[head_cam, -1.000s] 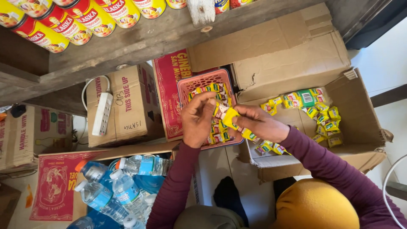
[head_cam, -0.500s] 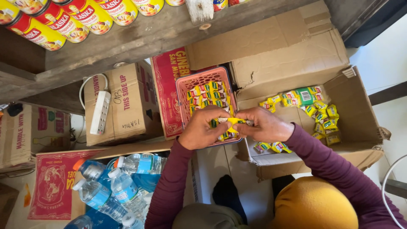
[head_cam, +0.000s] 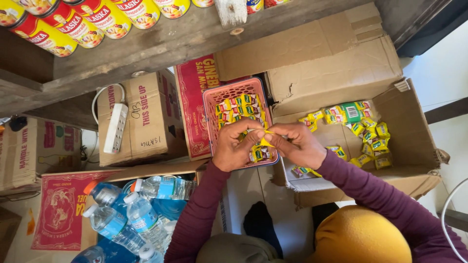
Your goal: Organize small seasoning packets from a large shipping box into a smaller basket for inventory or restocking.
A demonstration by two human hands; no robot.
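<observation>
Sachets [head_cam: 265, 140], a short yellow strip, ran left to right between your hands, over the near end of the pink basket [head_cam: 234, 92]. Your left hand [head_cam: 237, 145] and right hand [head_cam: 296, 144] each pinched an end, fingertips nearly touching. Half a second before, your hands had been further apart with the strip stretched longer. The open carton [head_cam: 414, 146] lay right.
</observation>
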